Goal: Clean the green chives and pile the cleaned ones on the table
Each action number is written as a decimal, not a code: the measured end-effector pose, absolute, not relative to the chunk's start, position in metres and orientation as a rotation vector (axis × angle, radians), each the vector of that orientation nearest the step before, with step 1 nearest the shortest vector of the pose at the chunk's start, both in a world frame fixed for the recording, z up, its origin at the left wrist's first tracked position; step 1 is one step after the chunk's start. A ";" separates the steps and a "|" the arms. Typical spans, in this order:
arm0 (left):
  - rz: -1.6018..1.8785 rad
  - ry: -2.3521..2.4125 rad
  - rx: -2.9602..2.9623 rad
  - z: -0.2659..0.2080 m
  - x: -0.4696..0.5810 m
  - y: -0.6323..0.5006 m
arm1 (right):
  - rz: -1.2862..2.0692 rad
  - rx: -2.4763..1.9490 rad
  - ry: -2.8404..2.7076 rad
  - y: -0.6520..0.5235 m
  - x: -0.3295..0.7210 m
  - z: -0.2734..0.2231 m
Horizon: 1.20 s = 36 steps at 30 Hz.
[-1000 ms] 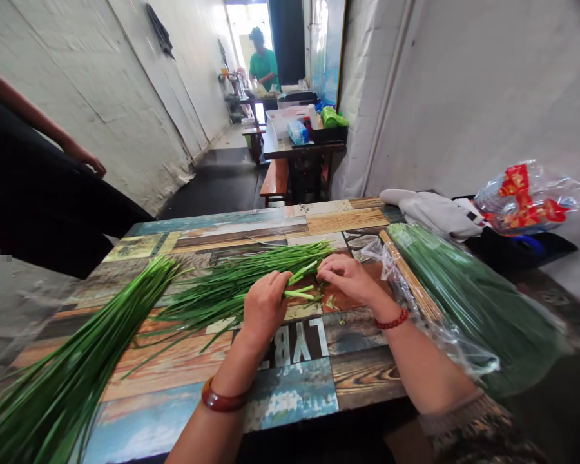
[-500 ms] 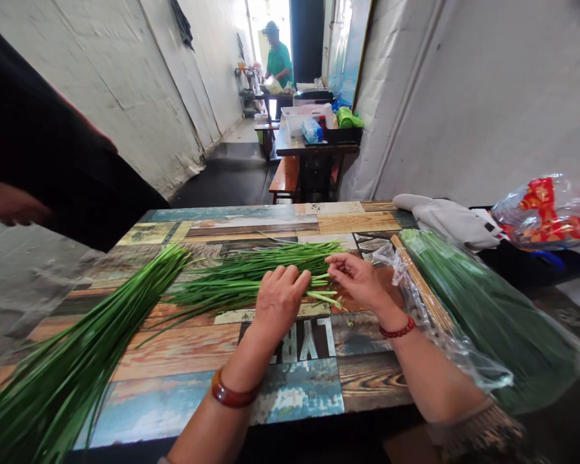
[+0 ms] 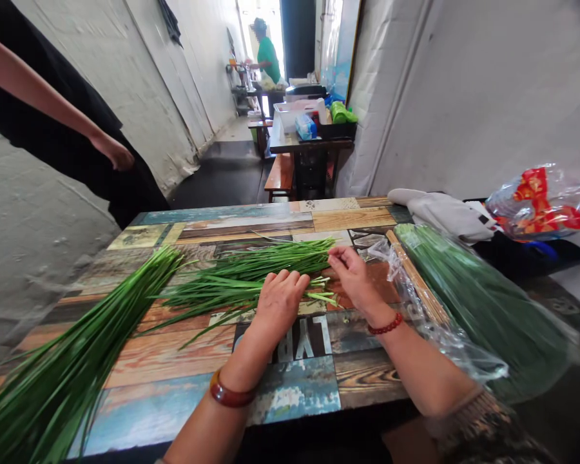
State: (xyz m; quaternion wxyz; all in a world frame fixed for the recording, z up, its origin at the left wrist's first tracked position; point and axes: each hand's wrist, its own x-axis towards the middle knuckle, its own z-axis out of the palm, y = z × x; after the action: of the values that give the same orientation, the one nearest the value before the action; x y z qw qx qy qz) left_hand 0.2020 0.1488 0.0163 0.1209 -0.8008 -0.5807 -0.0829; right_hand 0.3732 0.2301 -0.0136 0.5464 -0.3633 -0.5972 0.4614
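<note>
Long green garlic chives point(image 3: 222, 283) lie in a loose pile across the middle of the table. My left hand point(image 3: 283, 299) is closed over the lower part of this pile, and pale stalk ends poke out to the right of its fingers. At the right end of the upper stalks, my right hand point(image 3: 355, 277) has thumb and fingers pinched together. Whatever sits between those fingertips is hidden. A larger bunch of chives point(image 3: 91, 328) lies along the left side, its leaves running toward the near left corner.
At right, wooden sticks point(image 3: 418, 277) in clear plastic lie beside bagged chives point(image 3: 483, 309). Behind them are a grey cloth point(image 3: 444, 216) and a red-printed plastic bag point(image 3: 536, 200). A person in black point(image 3: 67, 109) stands at left; another in green point(image 3: 268, 58) is far back.
My right hand's fingers have drawn closer together by the stalk ends. My left hand keeps its hold. The person at left has moved, and their arm now hangs farther into view.
</note>
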 end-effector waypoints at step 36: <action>-1.260 -2.115 -2.381 -0.006 0.182 0.163 | 0.887 -0.995 -1.877 0.265 0.418 -0.022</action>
State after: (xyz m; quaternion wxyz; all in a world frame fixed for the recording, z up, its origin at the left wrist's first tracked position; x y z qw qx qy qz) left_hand 0.1816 0.1631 -0.0065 -0.1412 -0.6883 -0.6113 -0.3642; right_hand 0.4179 0.2652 -0.0217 0.4076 -0.3949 -0.7444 0.3518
